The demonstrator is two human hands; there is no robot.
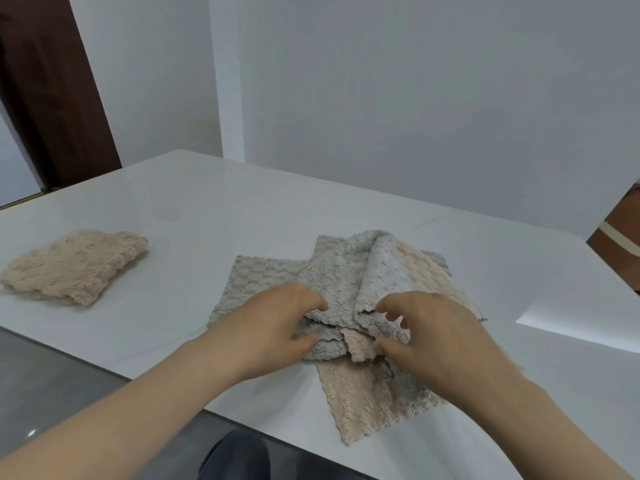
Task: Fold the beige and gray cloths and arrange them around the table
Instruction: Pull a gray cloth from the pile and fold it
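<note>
folded cloth [74,266]: beige, with soft bumpy squares
gray cloth [263,282]: light gray, with bumpy squares
beige cloth [360,396]: pale beige, with bumpy rows
table [207,209]: shiny white
wall [415,98]: plain whitish gray
door [52,98]: dark brown

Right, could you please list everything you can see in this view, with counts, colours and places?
folded beige cloth: one, beige, on the table's left part.
gray cloths: at least two, gray, overlapping in the heap at the table's middle.
unfolded beige cloths: at least one, beige, same heap, partly under the gray ones.
table: one, glossy white, across the middle of the view.
door: one, dark brown, far left behind the table.
wall: white, behind the table.
floor: gray, below the table's near edge.
brown object: one, right edge, too cropped to name.
trouser leg: one, dark, bottom edge.
left hand: one, grips a gray cloth's edge in the heap.
right hand: one, pinches a gray cloth's edge beside it.
</note>
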